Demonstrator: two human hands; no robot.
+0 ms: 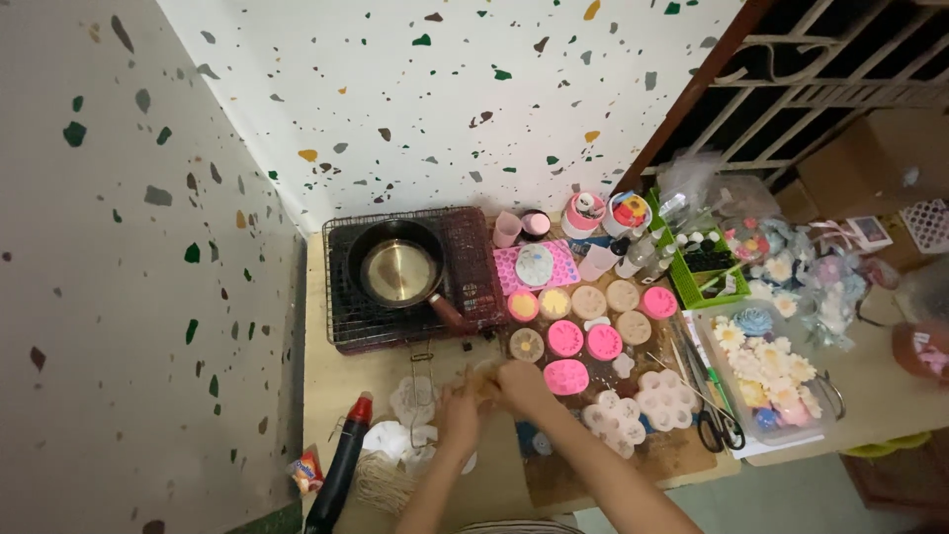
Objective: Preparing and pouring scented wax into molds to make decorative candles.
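Hands: left hand [458, 413] and right hand [521, 381] together over a small pale piece [484, 381], fingers blurred, grip unclear | Molds: pink round molds [565, 338] just right, several filled | Pan [399, 269]: empty on stove

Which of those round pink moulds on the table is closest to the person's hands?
The oval pink mould in the front row, just right of the right hand. The other pink moulds, like the two round ones behind it, lie farther back toward the pan.
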